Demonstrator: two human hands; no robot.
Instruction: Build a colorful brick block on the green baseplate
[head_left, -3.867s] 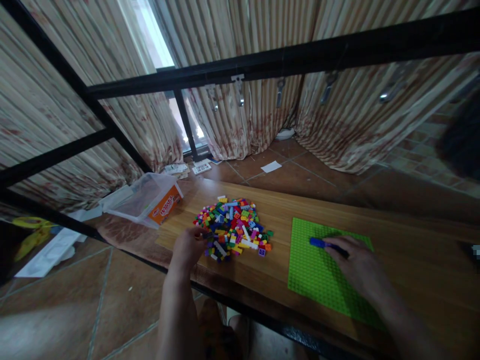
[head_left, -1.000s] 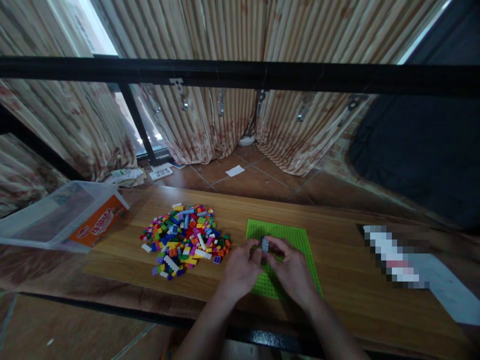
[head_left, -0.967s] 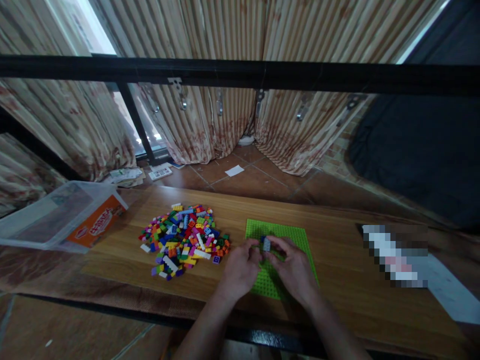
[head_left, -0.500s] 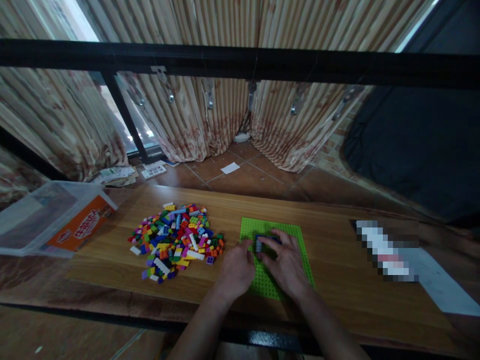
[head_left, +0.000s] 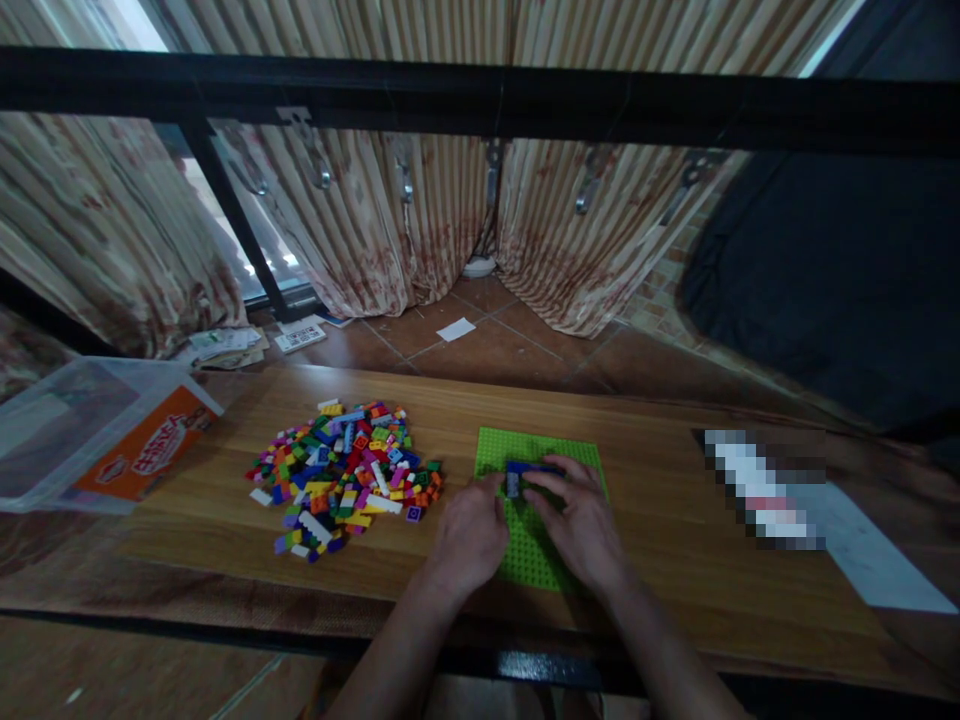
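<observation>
While your left hand [head_left: 471, 530] bunches its fingertips beside the small grey-blue plastic brick [head_left: 513, 484], your right hand [head_left: 581, 525] arches at the long dark-blue plastic brick [head_left: 526, 467], fingers half bent; can't tell if either is gripping. Both bricks are over the far left part of the flat green studded baseplate [head_left: 536, 562]. Left of it on the wooden bench [head_left: 660, 560]: loose multicoloured plastic brick pile [head_left: 352, 470].
</observation>
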